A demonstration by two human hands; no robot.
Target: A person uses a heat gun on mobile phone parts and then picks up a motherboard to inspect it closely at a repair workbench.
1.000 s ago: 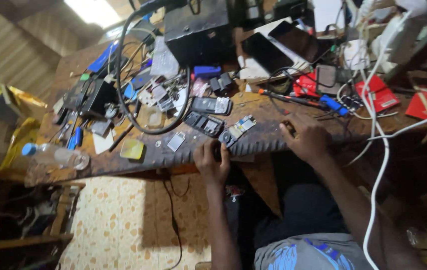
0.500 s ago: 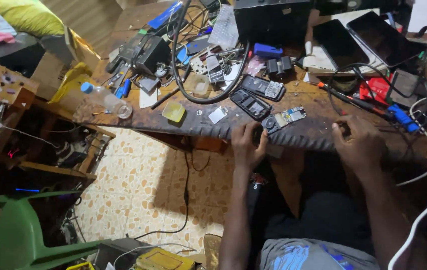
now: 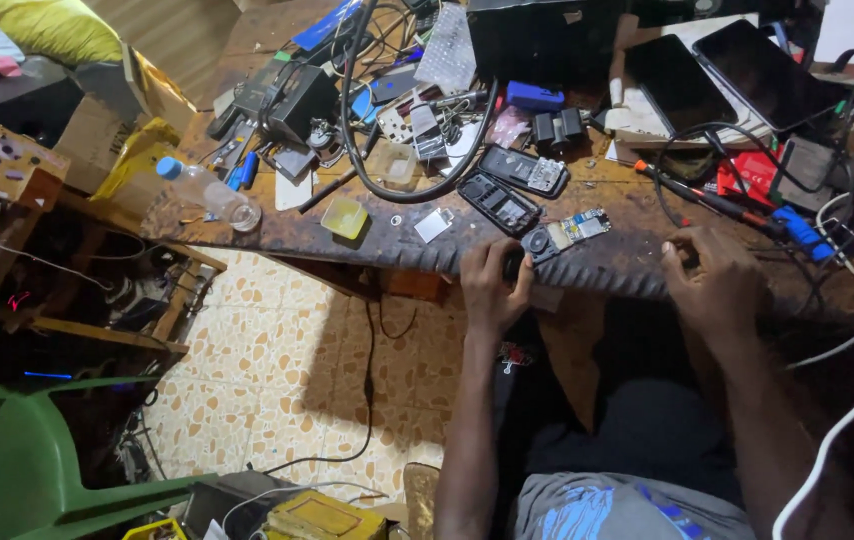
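Left hand (image 3: 492,283) grips the counter (image 3: 587,268) edge, fingers curled beside the bare circuit board (image 3: 565,236); right hand (image 3: 712,283) closed, contents unclear. Phone shells (image 3: 499,203) lie open just beyond: reassembly undone.

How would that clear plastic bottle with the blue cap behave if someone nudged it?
The plastic bottle lies on its side near the edge of the workbench, so a push would probably send it rolling, perhaps off onto the tiled floor. It looks nearly empty, so likely light and easy to dent. Its smooth wall may slip in the fingers.
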